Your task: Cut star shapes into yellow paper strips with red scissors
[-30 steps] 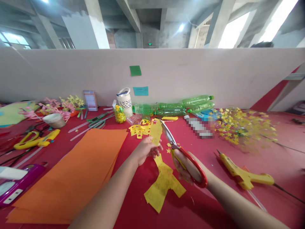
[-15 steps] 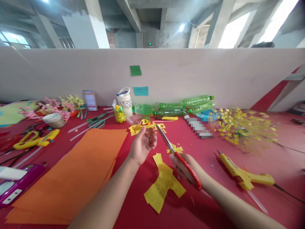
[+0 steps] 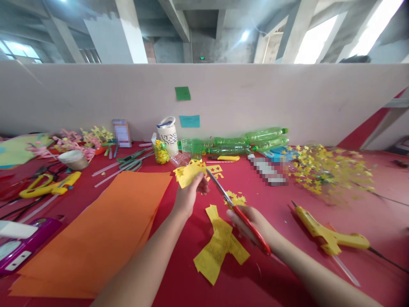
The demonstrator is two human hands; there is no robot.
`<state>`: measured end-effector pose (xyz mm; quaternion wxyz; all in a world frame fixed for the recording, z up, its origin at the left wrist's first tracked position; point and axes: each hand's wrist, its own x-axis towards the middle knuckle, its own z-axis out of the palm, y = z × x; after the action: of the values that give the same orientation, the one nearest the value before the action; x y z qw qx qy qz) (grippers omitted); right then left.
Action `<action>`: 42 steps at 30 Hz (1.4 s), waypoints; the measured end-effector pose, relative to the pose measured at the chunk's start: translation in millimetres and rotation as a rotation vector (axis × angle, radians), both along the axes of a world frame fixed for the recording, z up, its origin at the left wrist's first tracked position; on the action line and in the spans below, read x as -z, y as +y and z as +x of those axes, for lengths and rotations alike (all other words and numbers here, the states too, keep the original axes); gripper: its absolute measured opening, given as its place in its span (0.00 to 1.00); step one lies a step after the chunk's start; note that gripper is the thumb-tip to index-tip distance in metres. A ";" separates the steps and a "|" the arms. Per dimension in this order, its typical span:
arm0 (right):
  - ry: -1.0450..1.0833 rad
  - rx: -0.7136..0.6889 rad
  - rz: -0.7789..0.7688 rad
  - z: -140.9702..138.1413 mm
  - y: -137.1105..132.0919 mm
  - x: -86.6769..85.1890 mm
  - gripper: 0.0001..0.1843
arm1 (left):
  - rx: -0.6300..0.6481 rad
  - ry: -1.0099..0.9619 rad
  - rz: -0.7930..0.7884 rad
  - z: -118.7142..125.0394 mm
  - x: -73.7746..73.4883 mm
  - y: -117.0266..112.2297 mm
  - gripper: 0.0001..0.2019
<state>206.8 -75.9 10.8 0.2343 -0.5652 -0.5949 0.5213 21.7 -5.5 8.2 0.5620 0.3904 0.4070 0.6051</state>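
Nearest, between the forearms and just short of both hands: loose yellow paper pieces overlapping on the red table, probably placed centrally so either hand reaches them. Orange paper sheets stacked left of the left hand, apparently out of the working gap. Right hand: closed around the handles of red-handled scissors, blades angled up-left toward the left hand; blade gap too fine to judge. The slant presumably brings the tips near the paper without crossing the wrists. Left hand: thumb and fingers pinched on a yellow paper piece, lifted clear; gripping by one edge leaves most of the sheet exposed. Hot glue gun right of the right hand, nozzle pointing away, cord trailing rightward, likely so the forearm avoids both. Just beyond the right hand, cut-out stars heaped together, perhaps to stop them scattering. Past the left hand's fingertips: star-marked yellow offcuts, then a yellow box cutter. Farthest, green plastic bottles lie against the partition, which may check rolling.
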 end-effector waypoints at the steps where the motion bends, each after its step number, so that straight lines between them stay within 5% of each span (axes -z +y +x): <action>1: 0.006 -0.003 -0.004 1.2 0.2 0.4 0.23 | -0.001 0.025 0.020 -1.0 -0.2 0.4 0.14; 42: 0.023 -0.054 -0.045 4.8 2.8 -8.4 0.25 | 0.092 0.143 0.109 -16.1 -3.5 4.1 0.10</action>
<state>211.5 -73.1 19.2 0.2139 -0.5481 -0.5954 0.5471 5.6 -1.4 11.6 0.5365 0.4809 0.3943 0.5705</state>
